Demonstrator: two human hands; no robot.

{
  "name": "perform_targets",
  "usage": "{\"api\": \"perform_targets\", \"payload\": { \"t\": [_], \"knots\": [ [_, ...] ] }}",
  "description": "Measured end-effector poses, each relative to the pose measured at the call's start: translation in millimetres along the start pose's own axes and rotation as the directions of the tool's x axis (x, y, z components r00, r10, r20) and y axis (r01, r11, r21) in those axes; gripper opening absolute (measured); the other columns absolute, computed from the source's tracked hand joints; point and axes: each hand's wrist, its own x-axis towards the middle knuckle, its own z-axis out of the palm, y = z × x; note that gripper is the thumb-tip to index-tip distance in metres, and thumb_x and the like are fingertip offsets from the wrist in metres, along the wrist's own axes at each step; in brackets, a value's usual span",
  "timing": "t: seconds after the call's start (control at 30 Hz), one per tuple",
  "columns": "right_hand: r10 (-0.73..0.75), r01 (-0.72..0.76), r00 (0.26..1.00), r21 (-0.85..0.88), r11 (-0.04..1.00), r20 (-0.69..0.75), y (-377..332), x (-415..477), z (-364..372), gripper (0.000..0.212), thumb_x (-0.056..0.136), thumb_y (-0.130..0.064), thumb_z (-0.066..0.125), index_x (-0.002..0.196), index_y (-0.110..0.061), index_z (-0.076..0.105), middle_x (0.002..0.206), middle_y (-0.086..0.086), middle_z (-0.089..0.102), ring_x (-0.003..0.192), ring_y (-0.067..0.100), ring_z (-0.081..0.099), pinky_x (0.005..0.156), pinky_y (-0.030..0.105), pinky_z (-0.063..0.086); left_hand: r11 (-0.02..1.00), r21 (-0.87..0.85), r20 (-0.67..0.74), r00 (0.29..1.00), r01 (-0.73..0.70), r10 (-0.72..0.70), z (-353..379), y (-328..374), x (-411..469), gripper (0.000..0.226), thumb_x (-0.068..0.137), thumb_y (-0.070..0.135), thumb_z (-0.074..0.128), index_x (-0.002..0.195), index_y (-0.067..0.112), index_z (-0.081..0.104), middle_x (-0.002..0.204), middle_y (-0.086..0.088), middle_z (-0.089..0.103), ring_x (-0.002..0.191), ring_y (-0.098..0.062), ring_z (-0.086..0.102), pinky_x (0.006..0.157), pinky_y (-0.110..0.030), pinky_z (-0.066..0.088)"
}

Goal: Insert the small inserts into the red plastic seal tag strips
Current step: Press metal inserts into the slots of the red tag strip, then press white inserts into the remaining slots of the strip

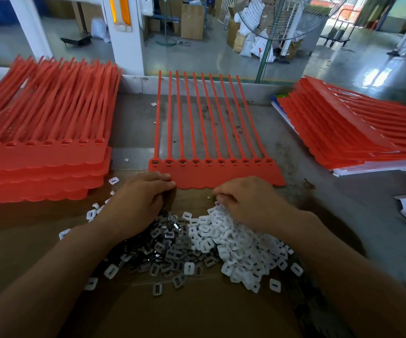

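One red seal tag strip [226, 174] lies flat in the middle of the table, its thin tails pointing away from me, its row of sockets toward me. In front of it lies a heap of small metal inserts [167, 245] on the left and white plastic inserts [236, 242] on the right. My left hand [141, 201] rests over the metal heap with curled fingers, its fingertips hidden, just short of the strip's near edge. My right hand [248, 201] lies on the white heap, fingers curled down into the pieces. What either hand holds is hidden.
A thick stack of red strips [43, 152] fills the left of the table. Another stack [343, 132] lies at the right on white sheets. Brown cardboard [197, 311] lies under the inserts. Loose white inserts [92, 213] are scattered at the left. A fan pole [265, 57] stands beyond the table.
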Motion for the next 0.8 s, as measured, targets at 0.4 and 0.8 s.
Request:
{"api": "perform_targets", "payload": {
  "t": [0.4,0.8],
  "knots": [
    [-0.008,-0.002,0.996,0.117,0.993,0.088,-6.5,5.3,-8.7,0.017,0.084,-0.028,0.063,0.099,-0.023,0.069,0.077,-0.022,0.048,0.072,-0.005,0.046,0.063,0.008,0.032,1.000,0.005,0.006,1.000,-0.007,0.007,-0.2,-1.3,0.8,0.040,0.085,-0.001,0.048,0.120,0.014,0.058,0.133,0.000,0.051,0.125,-0.014,0.042,0.105,-0.024,0.025],
    [0.033,-0.054,0.998,0.383,0.922,0.061,-7.2,1.2,-12.4,0.017,0.084,-0.018,0.065,0.072,-0.023,0.055,0.058,-0.013,0.054,0.048,-0.012,0.051,0.047,0.004,0.039,1.000,0.008,0.001,1.000,-0.010,0.010,1.9,-2.6,1.8,0.040,0.085,0.000,0.048,0.120,0.014,0.058,0.133,0.001,0.051,0.126,-0.013,0.040,0.105,-0.020,0.022]
  ]
}}
